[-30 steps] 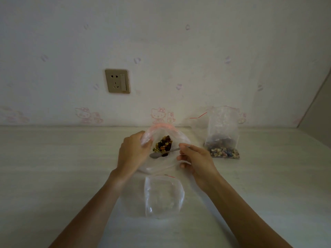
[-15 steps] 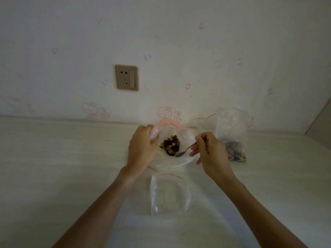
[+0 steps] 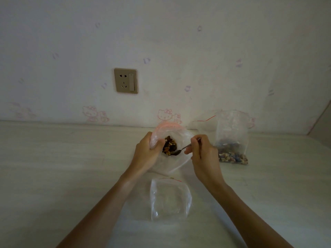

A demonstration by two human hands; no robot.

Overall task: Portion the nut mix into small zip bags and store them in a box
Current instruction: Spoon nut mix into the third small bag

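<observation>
My left hand [image 3: 146, 154] grips the rim of a clear zip bag [image 3: 186, 138] with a pink seal and holds its mouth wide. Dark and yellow nut mix [image 3: 169, 144] lies inside it. My right hand [image 3: 202, 153] pinches the handle of a metal spoon [image 3: 180, 150] whose bowl dips into the mix. An empty small zip bag [image 3: 170, 199] lies flat on the table below my hands. To the right a taller zip bag [image 3: 232, 138] stands by the wall with nut mix in its bottom.
The pale table [image 3: 53, 167] meets a wall with cartoon-cat stickers and a beige socket [image 3: 126, 80]. Another clear bag with a red seal line [image 3: 204, 122] lies behind the standing bag. The wall corner closes in at the far right.
The camera view shifted, so the scene sits lower and further right. The spoon turned from lying across the bag's mouth to dipping into the nut mix from the right.
</observation>
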